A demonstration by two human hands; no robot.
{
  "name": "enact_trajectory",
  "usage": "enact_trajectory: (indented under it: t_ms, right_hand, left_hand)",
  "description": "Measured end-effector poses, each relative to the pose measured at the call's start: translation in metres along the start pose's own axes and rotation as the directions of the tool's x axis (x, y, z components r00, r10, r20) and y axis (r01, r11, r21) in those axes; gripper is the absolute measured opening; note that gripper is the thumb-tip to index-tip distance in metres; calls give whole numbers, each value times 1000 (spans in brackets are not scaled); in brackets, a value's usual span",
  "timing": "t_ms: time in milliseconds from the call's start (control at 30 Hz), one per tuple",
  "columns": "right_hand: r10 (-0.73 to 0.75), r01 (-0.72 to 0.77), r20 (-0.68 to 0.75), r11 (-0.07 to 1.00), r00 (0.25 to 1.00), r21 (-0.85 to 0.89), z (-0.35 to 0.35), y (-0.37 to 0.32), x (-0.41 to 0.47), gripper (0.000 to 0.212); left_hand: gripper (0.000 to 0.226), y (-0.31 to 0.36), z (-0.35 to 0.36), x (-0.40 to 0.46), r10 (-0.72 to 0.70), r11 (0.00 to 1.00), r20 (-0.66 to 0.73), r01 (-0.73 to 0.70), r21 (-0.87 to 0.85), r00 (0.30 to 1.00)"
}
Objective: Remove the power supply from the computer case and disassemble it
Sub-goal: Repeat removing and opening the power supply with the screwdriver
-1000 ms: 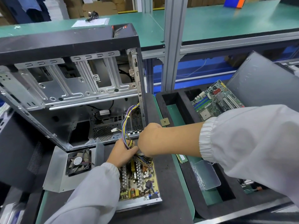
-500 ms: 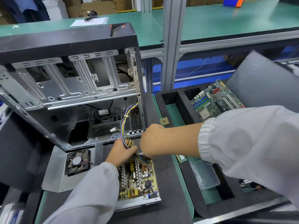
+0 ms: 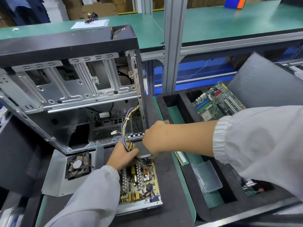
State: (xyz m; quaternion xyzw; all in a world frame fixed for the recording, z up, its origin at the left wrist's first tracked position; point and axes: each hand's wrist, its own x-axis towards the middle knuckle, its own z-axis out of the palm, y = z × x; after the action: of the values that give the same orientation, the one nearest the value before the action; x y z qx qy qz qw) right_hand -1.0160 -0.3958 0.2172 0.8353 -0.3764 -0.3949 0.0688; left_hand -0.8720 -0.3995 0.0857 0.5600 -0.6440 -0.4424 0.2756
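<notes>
The power supply [image 3: 139, 182] lies opened on the black mat, its yellow circuit board exposed. Its grey metal cover with the black fan [image 3: 78, 165] sits just to the left. A coloured wire bundle [image 3: 126, 125] runs from the board up into the open computer case [image 3: 65, 89]. My left hand [image 3: 123, 156] grips this bundle right above the board's far end. My right hand [image 3: 155, 138] is curled into a fist over the supply's far right corner. A thin dark shaft shows beneath it, but what it holds is hidden.
A black foam tray [image 3: 173, 102] on the right holds a green motherboard [image 3: 216, 102], a memory stick [image 3: 180, 158] and a clear plastic box [image 3: 208, 176]. A grey side panel [image 3: 265, 89] leans behind it. An aluminium post [image 3: 172, 46] rises behind the case.
Both hands stay at the wire bundle and the supply's far end. The right fist has edged slightly up and to the right.
</notes>
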Motion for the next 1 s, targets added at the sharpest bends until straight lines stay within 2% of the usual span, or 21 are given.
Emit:
enact_trajectory:
  t_ms: [100,167,233,267,333,433,500,567,600,667,733,767,867,1000]
  right_hand:
    - [23,-23,41,1000,999,0,-2,3,-5,30]
    - [32,-34,64,999,997,32,1,5,-10,23]
    - [44,-49,68,996,997,78,10,9,-15,14]
    - [55,-62,71,993,996,103,17,11,-17,17]
    - [75,-93,106,979,992,179,37,19,-23,24]
    - [75,-157,224,913,972,377,72,30,-32,28]
    - [73,-208,251,797,965,567,95,30,-33,25]
    - [125,-237,204,616,971,751,118,21,-28,13]
    - [186,-246,174,499,967,831,128,14,-24,9]
    - [323,-196,123,203,938,959,142,-6,-12,18]
    - [410,-56,98,-113,907,992,147,-30,0,19]
    - [450,-6,98,-202,888,979,148,-41,8,13]
    - [544,5,164,-295,823,955,147,-66,34,5]
    - [576,-82,249,-300,778,951,147,-76,52,8]
  left_hand:
    - [45,2,0,-1,-2,1000,-1,2,15,1000]
    - [47,2,-1,-1,-17,1000,-2,17,12,1000]
    - [41,2,-1,-2,-34,999,9,34,15,999]
    - [37,2,-1,-2,-42,999,15,41,17,999]
    - [33,2,-1,-2,-54,998,21,54,19,998]
    - [39,4,-1,-3,-62,998,23,61,21,998]
    - [44,5,-1,-3,-66,998,16,66,25,998]
    - [45,6,0,-3,-81,997,1,81,7,997]
    - [44,6,1,-3,-89,996,-4,89,0,996]
    - [43,6,0,-4,-100,995,-9,100,-8,995]
    - [40,5,1,-4,-109,994,-13,108,-20,994]
    - [38,5,1,-4,-108,994,-15,107,-24,994]
    - [34,7,1,-5,-94,995,-15,93,-44,995]
    - [28,13,0,-7,-82,996,-12,82,-28,997]
